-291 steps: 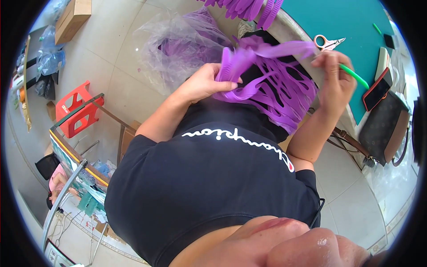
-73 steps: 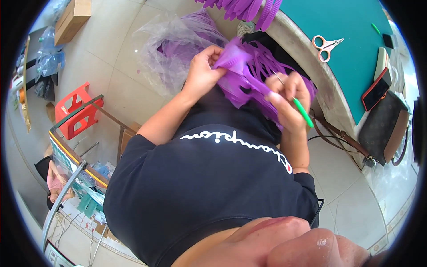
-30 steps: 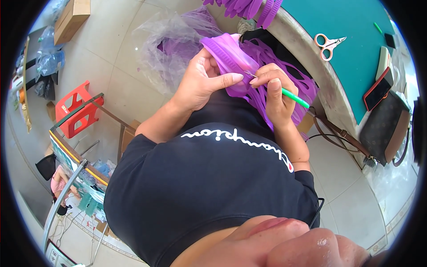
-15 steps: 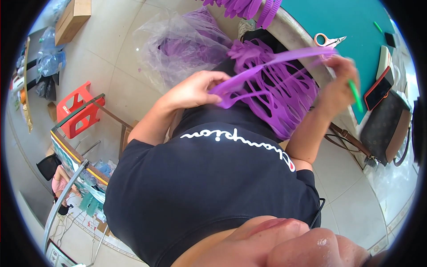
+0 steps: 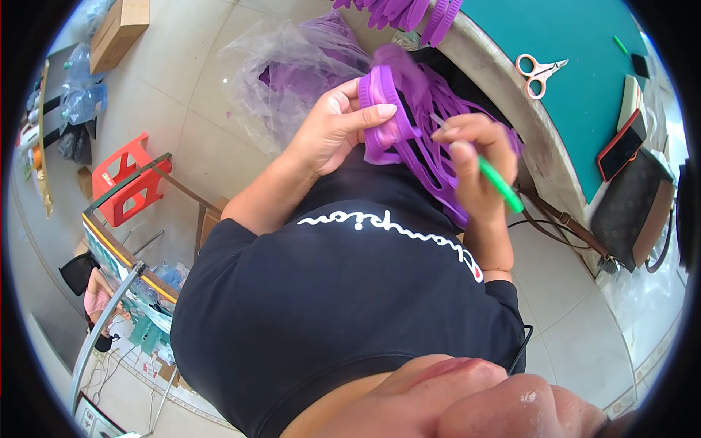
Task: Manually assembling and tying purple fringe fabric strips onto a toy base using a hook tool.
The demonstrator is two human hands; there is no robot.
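A looped purple rubbery strap [image 5: 383, 139] with a ridged edge is pinched between the thumb and fingers of my left hand [image 5: 337, 128]. My right hand [image 5: 478, 157], apart from the strap and just to its right, grips a slim tool with a green handle [image 5: 501, 185]. The handle sticks out below the hand, and a thin pale tip shows past the fingers; its exact kind is unclear. Behind both hands, a tangle of purple straps [image 5: 445, 186] lies across my lap, partly hidden by my right hand.
Pink-handled scissors [image 5: 539, 75] lie on the green tabletop [image 5: 526, 29] at right, beside a phone [image 5: 622, 146] and a brown handbag [image 5: 631, 212]. More purple pieces [image 5: 398, 11] hang at the table's edge. A clear plastic bag [image 5: 255, 66] of purple pieces and a red stool [image 5: 131, 182] stand left.
The strap, stretched between both hands before, is now gathered in my left hand. My right hand has let go of its end and come down and left, keeping the green-handled tool.
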